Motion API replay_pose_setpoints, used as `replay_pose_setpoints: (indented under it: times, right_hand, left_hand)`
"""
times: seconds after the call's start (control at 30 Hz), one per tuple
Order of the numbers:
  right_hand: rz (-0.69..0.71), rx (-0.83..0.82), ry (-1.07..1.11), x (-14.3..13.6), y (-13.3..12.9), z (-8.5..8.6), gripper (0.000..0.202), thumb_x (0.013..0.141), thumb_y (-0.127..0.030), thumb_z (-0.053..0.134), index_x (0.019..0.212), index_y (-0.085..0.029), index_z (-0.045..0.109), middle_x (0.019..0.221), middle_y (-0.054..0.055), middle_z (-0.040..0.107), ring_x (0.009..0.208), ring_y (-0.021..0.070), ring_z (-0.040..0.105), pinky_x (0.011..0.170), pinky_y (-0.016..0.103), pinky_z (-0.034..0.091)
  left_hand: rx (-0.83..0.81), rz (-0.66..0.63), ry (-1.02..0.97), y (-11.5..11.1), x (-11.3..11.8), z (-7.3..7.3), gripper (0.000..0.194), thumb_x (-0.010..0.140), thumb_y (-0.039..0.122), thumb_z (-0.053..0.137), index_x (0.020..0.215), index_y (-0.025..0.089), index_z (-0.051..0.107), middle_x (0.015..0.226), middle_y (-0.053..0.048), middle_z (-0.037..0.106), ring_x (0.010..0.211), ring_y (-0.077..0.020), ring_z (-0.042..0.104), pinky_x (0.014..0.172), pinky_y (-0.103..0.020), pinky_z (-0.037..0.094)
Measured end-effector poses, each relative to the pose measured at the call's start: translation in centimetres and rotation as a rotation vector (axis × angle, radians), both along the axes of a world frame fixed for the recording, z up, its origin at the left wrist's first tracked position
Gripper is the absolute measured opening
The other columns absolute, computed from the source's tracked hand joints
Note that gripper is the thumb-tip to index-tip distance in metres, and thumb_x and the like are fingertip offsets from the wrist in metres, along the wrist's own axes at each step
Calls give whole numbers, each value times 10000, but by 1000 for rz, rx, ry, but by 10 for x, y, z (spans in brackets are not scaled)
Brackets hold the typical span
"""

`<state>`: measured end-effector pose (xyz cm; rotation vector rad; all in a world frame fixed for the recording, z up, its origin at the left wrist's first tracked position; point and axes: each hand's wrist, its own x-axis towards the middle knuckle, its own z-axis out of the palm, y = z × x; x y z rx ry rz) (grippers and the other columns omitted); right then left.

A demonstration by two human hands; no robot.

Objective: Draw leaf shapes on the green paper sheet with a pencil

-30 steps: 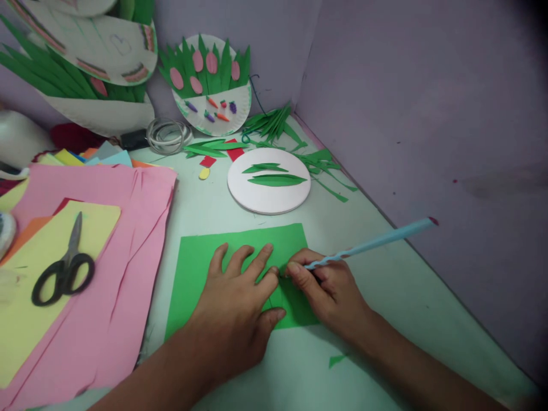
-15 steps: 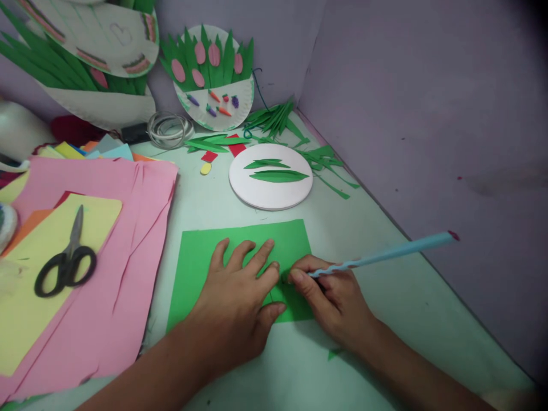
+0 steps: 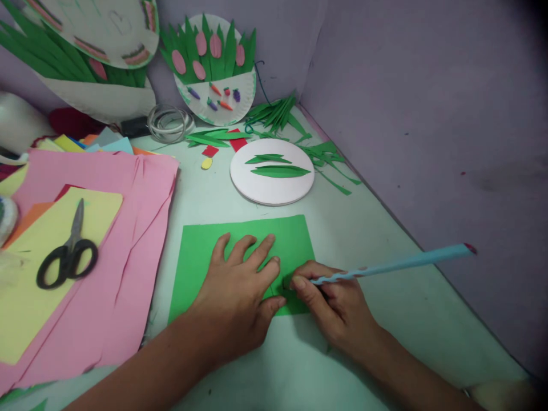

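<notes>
A sheet of green paper (image 3: 197,257) lies flat on the pale green table. Spread over its middle, my left hand (image 3: 240,291) rests with fingers apart and holds nothing. My right hand (image 3: 331,299) pinches a light blue pencil (image 3: 398,266) near its lower end; the pencil slants up to the right and has a dark red end. Its tip meets the paper just right of my left fingers, mostly hidden by my right fingertips. A thin dark line shows on the paper between my hands.
Behind the paper sits a white oval disc (image 3: 269,191) with green leaf cutouts (image 3: 280,171). Black-handled scissors (image 3: 71,254) lie on yellow and pink paper (image 3: 148,228) at left. Green strips (image 3: 274,117) and a decorated paper plate (image 3: 216,108) are by the wall.
My right hand has shifted slightly down along the paper with the pencil, whose upper end has swung a little right and down. The left hand stays spread in place.
</notes>
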<state>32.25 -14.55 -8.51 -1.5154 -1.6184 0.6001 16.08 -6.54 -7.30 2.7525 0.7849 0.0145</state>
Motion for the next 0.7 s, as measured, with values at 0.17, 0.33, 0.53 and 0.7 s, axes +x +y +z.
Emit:
replay_pose_setpoints:
  times: [0.17,0.33,0.53,0.7]
  right_hand:
    - [5,1,8,-1,-3,1,250,904,-168,437,676,-183,538,563,-34,505,483,93,463,468,212,341]
    - [7,-3,-1,-3,-5,2,259,904,-157,435,662,-185,524,560,-36,497,482,89,457,465,211,332]
    - [4,-15,6,-3,-6,1,254,905,-168,435,671,-190,530,566,-31,522,485,97,469,465,217,347]
    - [0,-25,8,-4,-7,1,259,910,-180,430,673,-193,533,571,-24,523,495,104,481,464,227,353]
  left_hand:
    - [-11,0,6,0,0,0,376,858,383,526,1185,205,578,1459,-89,414,1241,-387,411,993,-679,258]
    - [-4,-2,4,0,0,-1,365,854,372,539,1174,201,578,1457,-92,417,1244,-386,409,995,-678,257]
    - [5,-12,-1,0,-1,0,350,869,364,526,1173,198,574,1458,-93,415,1243,-384,411,997,-686,247]
    - [1,-13,19,-1,0,1,369,873,336,506,1206,186,562,1460,-104,409,1251,-391,404,992,-691,252]
